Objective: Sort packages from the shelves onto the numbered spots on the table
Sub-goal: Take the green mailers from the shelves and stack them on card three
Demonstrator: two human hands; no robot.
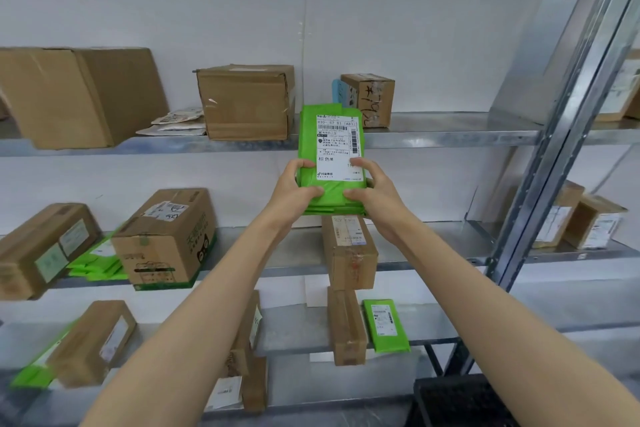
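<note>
Holding the green package (330, 149) upright in front of the metal shelves (450, 130), you are gripping its lower end with both hands. Your left hand (298, 185) is curling round the lower left corner, thumb lying across the front and fingers wrapping over the edge. Your right hand (375, 189) is doing the same on the lower right corner, and its fingertips are covering part of the white shipping label (337, 149). The label is facing you, barcode towards the right edge. Layered green edges are showing under your hands; I cannot tell whether that is one folded bag or several.

The package is hanging in the air, level with the gap between the top and middle shelves, touching neither.

On the top shelf, a large cardboard box (79, 94), a medium box (246, 102) and a small box with handwriting (369, 99) are sitting well apart, with flat white mailers (176, 121) lying between the first two.

On the middle shelf, a long taped box (349, 253) is sitting just below your hands. Further left, a box printed with a cat face (166, 239) is standing beside a pile of green mailers (97, 263).

On the lower shelf, a narrow box (346, 326) is lying just beside another green mailer (386, 326)
</note>
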